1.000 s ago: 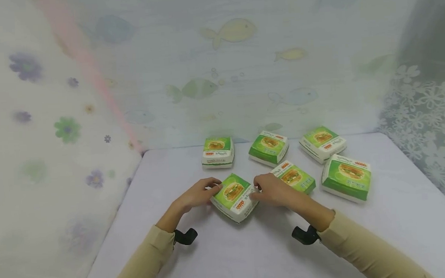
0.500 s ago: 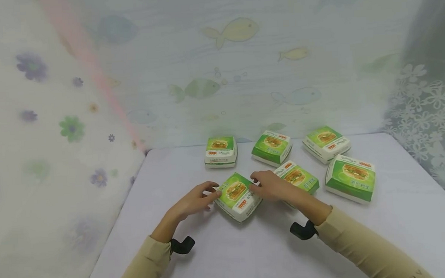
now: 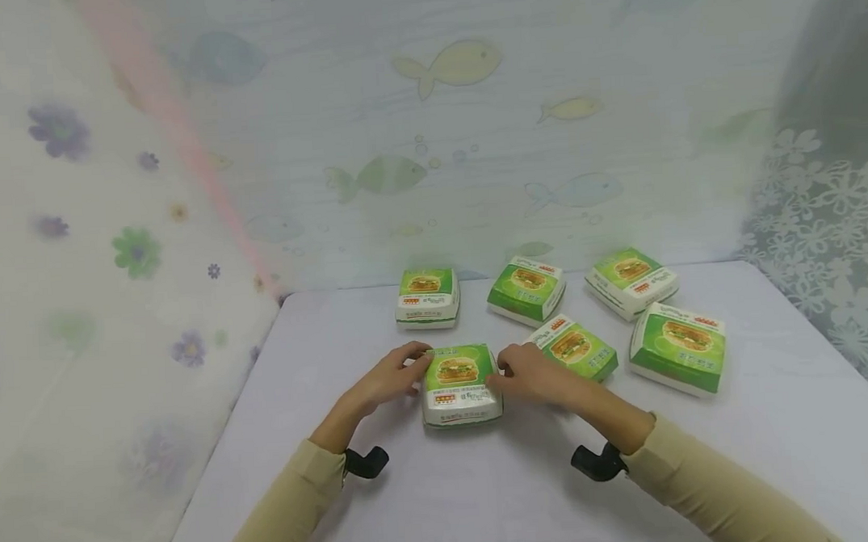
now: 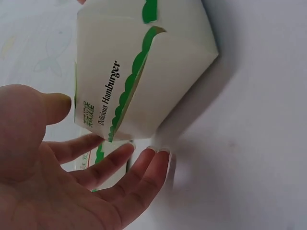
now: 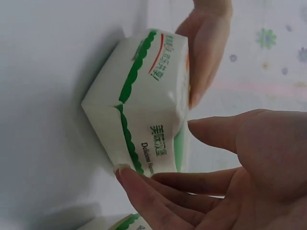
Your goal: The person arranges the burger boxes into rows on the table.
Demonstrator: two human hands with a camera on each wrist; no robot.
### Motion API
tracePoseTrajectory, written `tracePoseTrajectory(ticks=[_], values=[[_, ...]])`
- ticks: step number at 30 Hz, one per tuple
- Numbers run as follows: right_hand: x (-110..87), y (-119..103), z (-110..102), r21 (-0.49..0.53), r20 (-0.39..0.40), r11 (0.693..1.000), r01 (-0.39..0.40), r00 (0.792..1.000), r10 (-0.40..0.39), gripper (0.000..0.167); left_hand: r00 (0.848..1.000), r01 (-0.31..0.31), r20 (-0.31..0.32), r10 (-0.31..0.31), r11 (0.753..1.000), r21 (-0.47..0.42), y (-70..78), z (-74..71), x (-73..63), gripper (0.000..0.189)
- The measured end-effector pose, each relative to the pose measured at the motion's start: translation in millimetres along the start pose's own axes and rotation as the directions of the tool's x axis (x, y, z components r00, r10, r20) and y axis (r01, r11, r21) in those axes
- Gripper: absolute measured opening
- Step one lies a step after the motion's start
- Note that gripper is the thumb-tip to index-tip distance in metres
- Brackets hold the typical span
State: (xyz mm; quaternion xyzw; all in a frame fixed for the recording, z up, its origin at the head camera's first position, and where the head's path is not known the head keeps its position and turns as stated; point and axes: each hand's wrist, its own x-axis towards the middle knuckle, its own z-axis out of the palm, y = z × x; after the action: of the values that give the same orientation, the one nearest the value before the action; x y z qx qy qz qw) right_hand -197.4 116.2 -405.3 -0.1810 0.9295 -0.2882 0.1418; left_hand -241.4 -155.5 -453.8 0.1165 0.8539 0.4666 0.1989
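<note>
A green and white hamburger box (image 3: 459,387), printed with a burger, lies between my hands in the head view, its front side facing me. At its left side my left hand (image 3: 391,378) has the thumb by the top edge. The left wrist view shows that hand's fingers (image 4: 103,170) spread loosely at the box's far corner. My right hand (image 3: 536,373) is at the opposite side. In the right wrist view its thumb (image 5: 213,130) points at the top edge, with extended fingers (image 5: 148,196) touching the box's lower corner.
Another hamburger box (image 3: 571,347) lies partly behind my right hand. Further boxes stand along the back: one at left (image 3: 427,298), a middle box (image 3: 527,289), and a right box (image 3: 631,282) close to the front-right box (image 3: 677,348). A white cloth covers the table (image 3: 320,332).
The box between my hands has turned from a slanted position to square with me. My left hand has shifted slightly forward; the other boxes stay in place.
</note>
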Motion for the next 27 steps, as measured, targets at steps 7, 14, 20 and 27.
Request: tracePoseTrajectory(ticks=[7,14,20,27], values=[[3.7,-1,0,-0.005,0.023,0.998,-0.06,0.998,0.06,0.039,0.999,0.039,0.006,-0.039,0.999,-0.013,-4.3,3.7,-18.4,0.06],[3.4,-4,8,0.028,0.074,0.995,-0.098,0.993,0.095,0.034,0.999,0.046,0.009,-0.045,0.999,-0.018,-6.6,4.8,-21.5,0.055],[1.4,-4,13,0.085,0.072,0.991,-0.108,0.992,0.102,0.03,0.999,0.042,0.024,-0.041,0.997,-0.065,-7.9,6.5,-18.5,0.051],[3.8,-6,15,0.111,0.028,0.99,-0.085,0.996,0.082,0.029,0.999,0.018,0.048,-0.013,0.995,-0.098,-6.6,5.2,-19.1,0.052]])
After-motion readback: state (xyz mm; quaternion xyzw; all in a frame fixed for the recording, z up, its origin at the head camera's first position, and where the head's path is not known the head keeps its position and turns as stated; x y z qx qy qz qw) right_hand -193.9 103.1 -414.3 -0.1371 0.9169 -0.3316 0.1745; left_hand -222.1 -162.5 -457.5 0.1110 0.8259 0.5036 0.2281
